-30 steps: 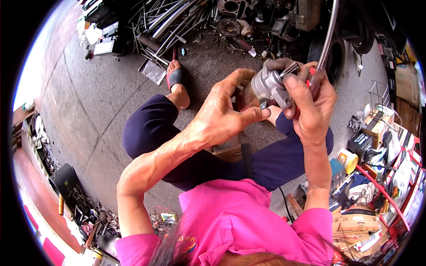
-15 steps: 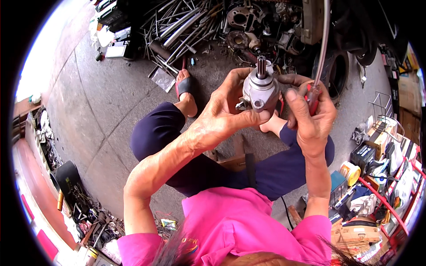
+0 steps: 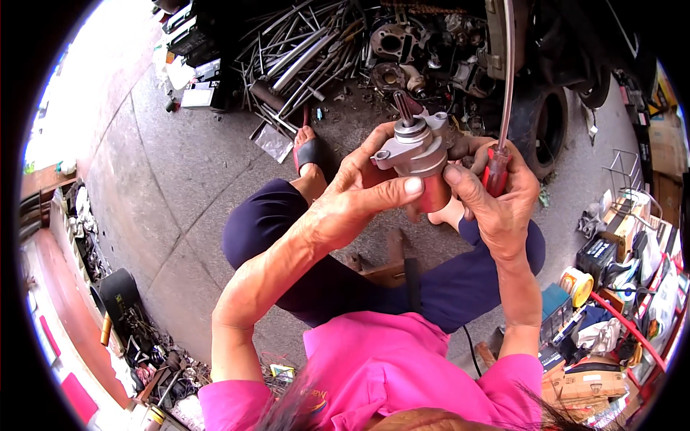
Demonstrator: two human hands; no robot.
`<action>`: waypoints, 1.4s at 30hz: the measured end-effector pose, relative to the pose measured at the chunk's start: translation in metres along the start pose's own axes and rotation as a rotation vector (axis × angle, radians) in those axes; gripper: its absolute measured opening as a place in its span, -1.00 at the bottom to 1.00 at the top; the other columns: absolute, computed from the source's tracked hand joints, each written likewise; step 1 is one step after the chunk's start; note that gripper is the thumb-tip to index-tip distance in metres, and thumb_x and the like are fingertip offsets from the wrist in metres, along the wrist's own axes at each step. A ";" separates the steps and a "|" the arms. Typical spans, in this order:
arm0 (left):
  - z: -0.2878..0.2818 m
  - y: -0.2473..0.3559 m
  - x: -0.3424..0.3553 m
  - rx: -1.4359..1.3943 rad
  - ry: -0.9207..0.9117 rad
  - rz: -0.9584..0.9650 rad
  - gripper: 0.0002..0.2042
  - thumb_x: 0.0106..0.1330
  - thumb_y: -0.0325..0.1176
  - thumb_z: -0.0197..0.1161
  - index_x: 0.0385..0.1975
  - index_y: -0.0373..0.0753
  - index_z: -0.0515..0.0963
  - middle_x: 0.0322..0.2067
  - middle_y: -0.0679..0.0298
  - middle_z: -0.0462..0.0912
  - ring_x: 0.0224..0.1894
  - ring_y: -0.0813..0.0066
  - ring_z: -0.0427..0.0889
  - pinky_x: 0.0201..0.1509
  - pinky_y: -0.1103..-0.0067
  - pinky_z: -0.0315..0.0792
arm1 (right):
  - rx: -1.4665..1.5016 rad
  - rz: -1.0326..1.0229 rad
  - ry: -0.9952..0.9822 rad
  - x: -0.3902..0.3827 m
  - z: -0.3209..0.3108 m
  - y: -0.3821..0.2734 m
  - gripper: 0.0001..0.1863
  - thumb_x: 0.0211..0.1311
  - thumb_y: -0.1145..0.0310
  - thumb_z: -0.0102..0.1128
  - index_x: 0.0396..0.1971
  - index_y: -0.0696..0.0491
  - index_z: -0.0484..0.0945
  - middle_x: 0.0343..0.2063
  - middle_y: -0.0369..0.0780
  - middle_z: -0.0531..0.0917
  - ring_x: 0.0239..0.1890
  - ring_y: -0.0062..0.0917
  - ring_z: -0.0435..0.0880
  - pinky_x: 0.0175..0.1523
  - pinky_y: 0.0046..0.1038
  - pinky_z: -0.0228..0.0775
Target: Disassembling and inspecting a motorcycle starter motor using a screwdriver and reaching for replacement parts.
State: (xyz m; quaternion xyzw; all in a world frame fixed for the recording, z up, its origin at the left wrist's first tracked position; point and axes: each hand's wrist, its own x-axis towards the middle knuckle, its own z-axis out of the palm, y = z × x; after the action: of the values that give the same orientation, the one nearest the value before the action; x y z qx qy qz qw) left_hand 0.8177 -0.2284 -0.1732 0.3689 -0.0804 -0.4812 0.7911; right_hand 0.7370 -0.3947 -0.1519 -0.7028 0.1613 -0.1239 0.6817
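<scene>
Small grey starter motor (image 3: 417,147) held upright above the knees, splined shaft pointing up. Left hand (image 3: 359,205) wraps its body, thumb across the front. Right hand (image 3: 496,205) supports the far side, fingers also closed around a red-handled screwdriver (image 3: 497,169). Scrap metal rods (image 3: 302,57) lie beyond.

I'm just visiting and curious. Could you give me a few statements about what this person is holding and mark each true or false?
1. Both hands grip a grey metal motor part. True.
2. The right hand also holds a red-handled screwdriver. True.
3. The left hand is resting on the floor. False: it clasps the motor part.
4. The person wears a green top. False: the pink shirt shows.
5. A black tyre lies behind the hands. True.
</scene>
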 end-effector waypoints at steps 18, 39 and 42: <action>-0.010 0.004 -0.003 0.117 0.020 0.113 -0.39 0.04 -0.49 0.36 0.13 -0.19 0.26 -0.07 0.26 0.51 0.05 0.48 0.43 0.16 0.53 0.29 | 0.076 0.260 -0.083 0.004 0.001 -0.001 -0.67 0.07 0.20 0.29 -0.35 0.17 0.48 -0.69 -0.41 0.40 -0.77 -0.85 0.31 -0.72 -0.77 0.11; -0.004 0.017 -0.012 0.009 0.009 0.056 -0.23 0.21 -0.27 0.21 0.32 -0.10 -0.15 0.00 0.10 0.42 -0.24 0.38 0.56 -0.47 0.58 0.53 | -0.016 0.309 -0.149 0.001 0.000 -0.002 -0.64 0.06 0.12 0.30 -0.51 0.12 0.43 -0.76 -0.40 0.39 -0.78 -0.81 0.31 -0.72 -0.73 0.09; -0.002 0.018 -0.011 0.001 0.031 0.045 -0.22 0.20 -0.27 0.22 0.32 -0.10 -0.15 0.01 0.08 0.40 -0.24 0.38 0.57 -0.47 0.58 0.53 | -0.033 0.306 -0.140 0.000 0.000 -0.002 -0.62 0.05 0.10 0.30 -0.51 0.12 0.43 -0.76 -0.40 0.40 -0.78 -0.81 0.31 -0.72 -0.74 0.09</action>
State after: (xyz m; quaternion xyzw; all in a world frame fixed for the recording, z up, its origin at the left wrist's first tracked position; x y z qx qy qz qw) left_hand 0.8254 -0.2130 -0.1606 0.3746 -0.0766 -0.4577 0.8027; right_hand 0.7371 -0.3945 -0.1499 -0.6880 0.2204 0.0331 0.6906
